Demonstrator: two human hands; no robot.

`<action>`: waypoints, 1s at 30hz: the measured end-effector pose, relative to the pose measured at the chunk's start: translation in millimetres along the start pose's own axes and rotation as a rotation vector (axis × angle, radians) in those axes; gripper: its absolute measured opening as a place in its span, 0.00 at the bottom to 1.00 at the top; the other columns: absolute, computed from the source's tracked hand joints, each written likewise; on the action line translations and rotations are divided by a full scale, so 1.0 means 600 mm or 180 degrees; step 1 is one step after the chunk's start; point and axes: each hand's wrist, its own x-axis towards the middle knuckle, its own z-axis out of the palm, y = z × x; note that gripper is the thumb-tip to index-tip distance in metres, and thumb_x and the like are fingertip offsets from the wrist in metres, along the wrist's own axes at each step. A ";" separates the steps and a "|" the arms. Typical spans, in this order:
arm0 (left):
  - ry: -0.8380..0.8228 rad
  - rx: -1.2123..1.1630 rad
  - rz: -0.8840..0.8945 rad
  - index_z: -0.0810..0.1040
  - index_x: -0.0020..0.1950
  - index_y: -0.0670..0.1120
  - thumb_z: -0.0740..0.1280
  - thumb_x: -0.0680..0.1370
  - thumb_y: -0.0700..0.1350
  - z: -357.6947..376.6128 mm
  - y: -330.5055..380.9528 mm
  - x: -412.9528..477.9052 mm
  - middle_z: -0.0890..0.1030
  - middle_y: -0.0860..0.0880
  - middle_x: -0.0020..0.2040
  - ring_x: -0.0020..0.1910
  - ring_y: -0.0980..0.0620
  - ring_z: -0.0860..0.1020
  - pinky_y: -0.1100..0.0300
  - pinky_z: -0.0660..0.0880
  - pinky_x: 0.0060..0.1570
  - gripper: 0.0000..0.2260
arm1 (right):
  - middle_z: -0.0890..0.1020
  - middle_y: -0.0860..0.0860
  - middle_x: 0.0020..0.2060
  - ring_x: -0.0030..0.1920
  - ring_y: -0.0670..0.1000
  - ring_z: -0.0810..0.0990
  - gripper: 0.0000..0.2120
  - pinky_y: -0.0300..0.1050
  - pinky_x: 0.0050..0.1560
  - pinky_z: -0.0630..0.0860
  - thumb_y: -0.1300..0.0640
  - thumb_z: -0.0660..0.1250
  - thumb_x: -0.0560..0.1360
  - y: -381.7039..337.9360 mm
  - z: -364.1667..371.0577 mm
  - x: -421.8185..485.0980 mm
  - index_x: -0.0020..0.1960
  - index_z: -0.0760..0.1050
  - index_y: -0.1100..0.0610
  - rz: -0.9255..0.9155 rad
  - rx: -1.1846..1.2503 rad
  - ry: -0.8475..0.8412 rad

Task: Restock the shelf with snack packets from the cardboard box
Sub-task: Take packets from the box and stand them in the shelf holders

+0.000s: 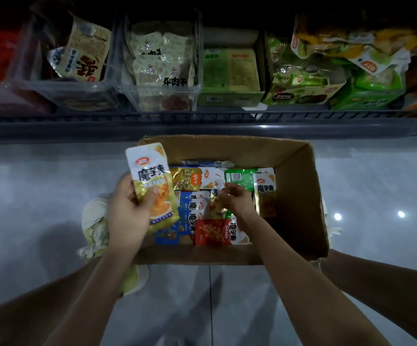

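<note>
my left grip [127, 208] holds a yellow packet [150, 178] over the box's [299, 196] left edge; my right grip [237, 198] pinches a gold packet [214, 204] inside it, below the shelf [202, 126].

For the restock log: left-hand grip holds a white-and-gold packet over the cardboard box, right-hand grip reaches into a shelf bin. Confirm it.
One error. The head view shows the right-hand grip reaching into the cardboard box, pinching a gold packet, not into a shelf bin. The left-hand grip does hold the white-and-gold packet over the box.
</note>
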 end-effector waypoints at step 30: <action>0.0048 -0.0034 0.0109 0.73 0.61 0.46 0.68 0.76 0.39 -0.046 0.034 -0.043 0.81 0.53 0.51 0.47 0.54 0.81 0.56 0.78 0.46 0.14 | 0.83 0.58 0.47 0.46 0.56 0.83 0.07 0.49 0.46 0.81 0.68 0.61 0.78 -0.063 -0.092 -0.140 0.52 0.75 0.59 -0.0705 -0.0134 -0.0057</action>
